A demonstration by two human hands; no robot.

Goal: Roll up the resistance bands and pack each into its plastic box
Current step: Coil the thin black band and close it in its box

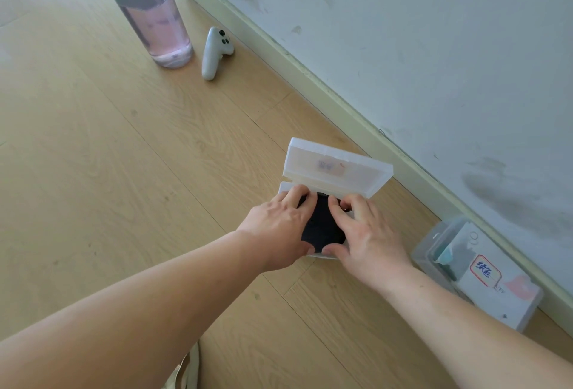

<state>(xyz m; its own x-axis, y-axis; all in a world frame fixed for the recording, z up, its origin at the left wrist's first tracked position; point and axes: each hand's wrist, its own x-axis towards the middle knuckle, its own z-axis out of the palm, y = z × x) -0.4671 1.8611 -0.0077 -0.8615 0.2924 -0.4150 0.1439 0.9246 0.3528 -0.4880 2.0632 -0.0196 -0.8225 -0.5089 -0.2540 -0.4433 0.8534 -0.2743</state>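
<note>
A clear plastic box (pixel 336 168) stands open on the wooden floor, its lid tilted up toward the wall. A rolled black resistance band (pixel 322 227) sits in the box's lower half. My left hand (pixel 279 227) grips the roll's left side, fingers on top and thumb at its near edge. My right hand (pixel 366 233) grips the right side the same way. Most of the box's base is hidden under both hands. A second, closed plastic box (pixel 483 274) with a handwritten label and a greenish band inside lies by the skirting board at the right.
A tall translucent water bottle (pixel 152 16) with pinkish liquid stands at the far left. Beside it a white hand controller (pixel 215 52) lies on the floor. The wall and skirting board (pixel 341 103) run diagonally along the right. A cloth strap (pixel 186 370) shows at the bottom edge.
</note>
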